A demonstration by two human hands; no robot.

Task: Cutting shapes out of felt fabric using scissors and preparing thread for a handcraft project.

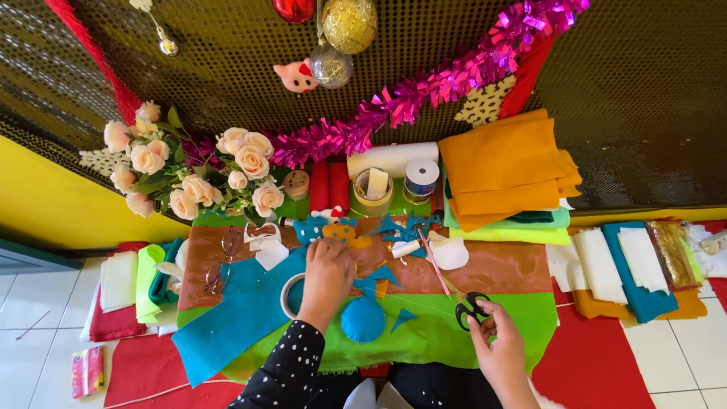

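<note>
A teal felt strip (227, 322) and blue round cushion (363, 320) lie on green cloth (454, 333); black scissors (471, 309); orange folded felt (503, 167); black white-dotted sleeve (291, 371).

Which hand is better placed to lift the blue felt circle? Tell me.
Probably the left hand: it rests just above and beside the blue felt circle, while the right hand is off to the side at the black scissors.

Black sleeve (291, 363) with white dots
</note>
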